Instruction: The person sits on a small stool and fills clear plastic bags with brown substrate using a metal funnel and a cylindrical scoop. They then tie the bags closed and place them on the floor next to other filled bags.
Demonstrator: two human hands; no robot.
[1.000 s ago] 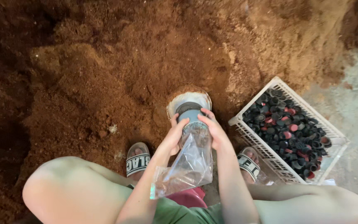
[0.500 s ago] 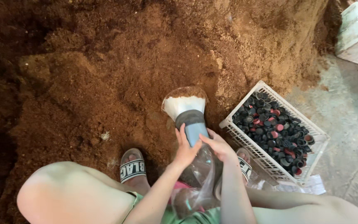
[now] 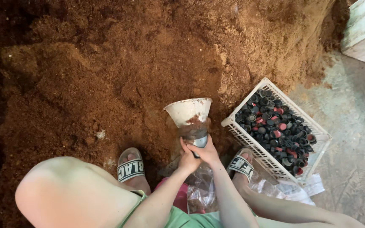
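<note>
Here your left hand [image 3: 189, 159] and right hand [image 3: 208, 153] both clench the neck of a white funnel [image 3: 189, 110], just beside a white crate [image 3: 238, 131] of bottle caps [image 3: 277, 128].

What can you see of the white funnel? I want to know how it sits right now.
The white funnel looks like plastic, a wide cone narrowing to a grey neck. It tilts, its mouth turned away from the person, with brown crumbs stuck on its outside. Both hands, left hand and right hand, clasp below the neck, above the brown heap.
</note>
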